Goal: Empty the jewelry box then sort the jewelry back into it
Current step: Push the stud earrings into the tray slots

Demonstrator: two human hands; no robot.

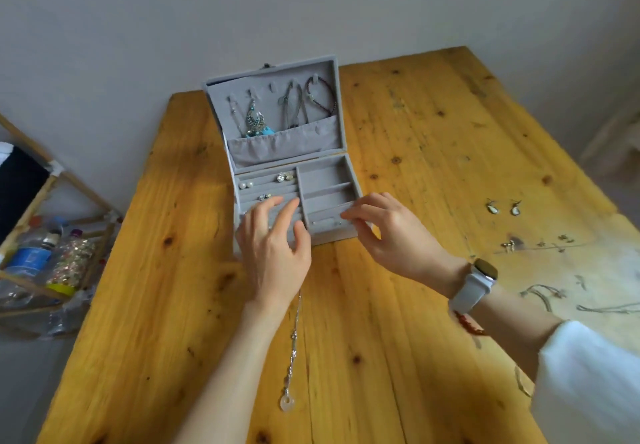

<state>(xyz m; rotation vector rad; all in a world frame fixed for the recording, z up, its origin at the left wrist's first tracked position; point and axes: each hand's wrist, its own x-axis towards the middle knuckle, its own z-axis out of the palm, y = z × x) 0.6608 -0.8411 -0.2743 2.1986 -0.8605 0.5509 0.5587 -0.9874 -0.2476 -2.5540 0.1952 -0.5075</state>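
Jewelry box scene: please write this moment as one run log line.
jewelry box: open on table | left hand: over ring rolls | right hand: at front-right compartment | necklace: on table | drop earrings: still out

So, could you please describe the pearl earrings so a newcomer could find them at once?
Find the open grey jewelry box on the wooden table. In its left ring-roll section, the pearl earrings sit near the left wall: two plain white balls, unlike the sparkly studs nearby.

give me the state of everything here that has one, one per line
jewelry box: open, lid upright
lid pocket: necklaces hanging into it
ring rolls: hold some earrings
pendant necklace: stretched on table
drop earrings: out on table
left hand: open
right hand: fingertips at box's front right compartment
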